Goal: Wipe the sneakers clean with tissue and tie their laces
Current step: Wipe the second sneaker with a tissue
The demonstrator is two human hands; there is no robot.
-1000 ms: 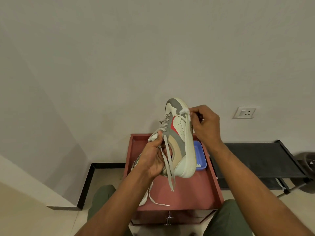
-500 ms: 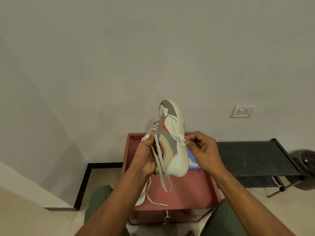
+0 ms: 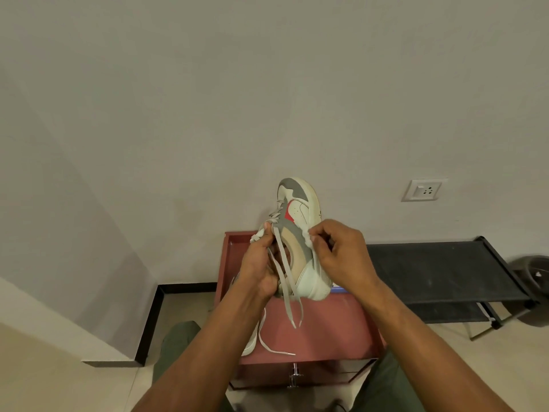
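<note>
A white, grey and beige sneaker (image 3: pixel 297 221) with a red patch is held toe-up in front of me. My left hand (image 3: pixel 261 266) grips it at the tongue and collar, and its loose laces (image 3: pixel 289 292) hang down. My right hand (image 3: pixel 341 254) pinches a small wad of white tissue (image 3: pixel 309 236) against the sole's side edge. The second sneaker (image 3: pixel 251 343) lies on the red table (image 3: pixel 326 331), mostly hidden behind my left forearm, with one lace trailing across the tabletop.
A blue tray (image 3: pixel 337 289) peeks out behind the held sneaker. A black folding rack (image 3: pixel 439 272) stands to the right, with a dark round object (image 3: pixel 534 289) beyond it. A wall socket (image 3: pixel 423 190) sits on the wall. My knees flank the table's near edge.
My right hand has slid the tissue from the toe end down along the sole's edge to its middle. The sneaker has dropped slightly lower in my left hand's grip.
</note>
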